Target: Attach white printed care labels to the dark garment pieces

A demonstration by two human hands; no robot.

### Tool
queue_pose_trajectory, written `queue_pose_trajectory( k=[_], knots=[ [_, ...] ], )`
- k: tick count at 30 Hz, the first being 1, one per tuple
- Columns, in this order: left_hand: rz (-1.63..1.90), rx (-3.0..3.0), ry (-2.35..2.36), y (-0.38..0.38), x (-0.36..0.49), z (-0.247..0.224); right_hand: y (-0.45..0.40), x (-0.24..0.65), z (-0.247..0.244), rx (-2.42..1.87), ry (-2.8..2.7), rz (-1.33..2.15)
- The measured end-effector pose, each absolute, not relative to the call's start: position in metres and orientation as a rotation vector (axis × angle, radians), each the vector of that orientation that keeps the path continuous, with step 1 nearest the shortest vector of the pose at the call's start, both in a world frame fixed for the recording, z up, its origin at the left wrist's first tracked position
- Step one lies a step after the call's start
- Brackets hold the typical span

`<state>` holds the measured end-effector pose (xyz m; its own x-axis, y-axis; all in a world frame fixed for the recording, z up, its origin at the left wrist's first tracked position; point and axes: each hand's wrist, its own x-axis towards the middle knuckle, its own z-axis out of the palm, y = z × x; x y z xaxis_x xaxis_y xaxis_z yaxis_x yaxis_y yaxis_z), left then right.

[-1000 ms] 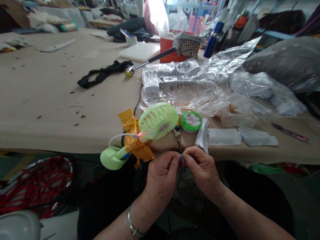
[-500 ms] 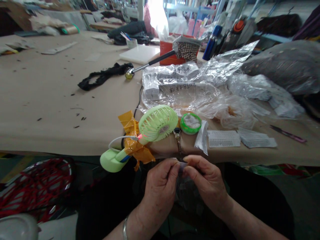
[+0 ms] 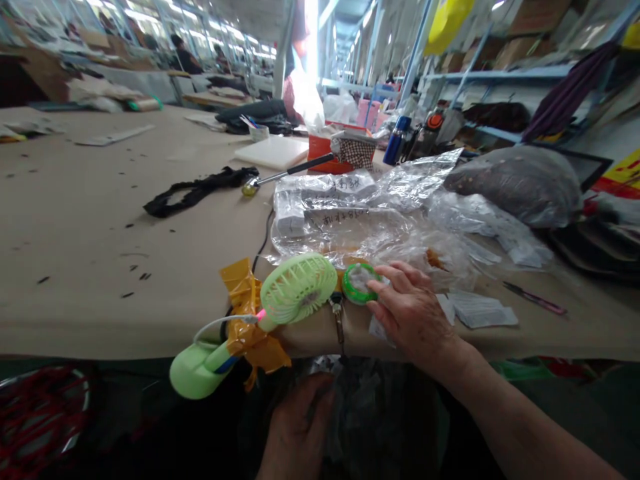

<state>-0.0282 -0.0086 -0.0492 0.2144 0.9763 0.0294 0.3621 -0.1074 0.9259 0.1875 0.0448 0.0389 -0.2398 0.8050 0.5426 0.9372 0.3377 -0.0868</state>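
My right hand point(image 3: 415, 307) reaches over the table's front edge to a small round green tub point(image 3: 346, 287) filled with a white, fluffy-looking pad point(image 3: 361, 275). Its fingers are stretched out and apart, with the fingertips at the pad and the tub's right rim. Below the table edge, in shadow, my left hand point(image 3: 303, 420) has its fingers curled in. What it holds, if anything, cannot be made out. Clear plastic point(image 3: 360, 400) lies beside it over my lap. A thin tool with a metal shaft point(image 3: 339, 320) stands between the tub and a light green fan point(image 3: 299, 288).
Orange tape point(image 3: 245, 333) fixes the fan at the table edge. Clear plastic bags point(image 3: 350, 227) of white paper bundles lie behind the tub. White printed slips point(image 3: 483, 310) and a pink-handled cutter point(image 3: 535, 299) are to the right. A black fabric strip point(image 3: 200, 189) lies left.
My hands were together at the table edge, pinching a small pale piece. Now the right has moved up to the green tub and the left has dropped lower. The view has tilted up.
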Motion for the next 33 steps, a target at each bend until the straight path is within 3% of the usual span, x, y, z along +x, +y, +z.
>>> queue_pose_trajectory(
  k=[8,15,25,33],
  knots=[
    [0.814,1.566,1.293,-0.017,-0.021,-0.047,0.006,0.209,0.027,-1.330,-1.824,-0.080],
    [0.775,1.534,1.196,-0.031,-0.004,-0.047,-0.023,0.205,-0.015,-1.418,-1.950,-0.243],
    [0.704,1.429,1.138,-0.026,0.019,-0.024,-0.014,0.201,-0.009,-1.298,-1.826,-0.112],
    [0.674,0.645,0.797,-0.011,0.047,0.003,-0.039,0.197,-0.004,-1.236,-1.868,-0.096]
  ],
)
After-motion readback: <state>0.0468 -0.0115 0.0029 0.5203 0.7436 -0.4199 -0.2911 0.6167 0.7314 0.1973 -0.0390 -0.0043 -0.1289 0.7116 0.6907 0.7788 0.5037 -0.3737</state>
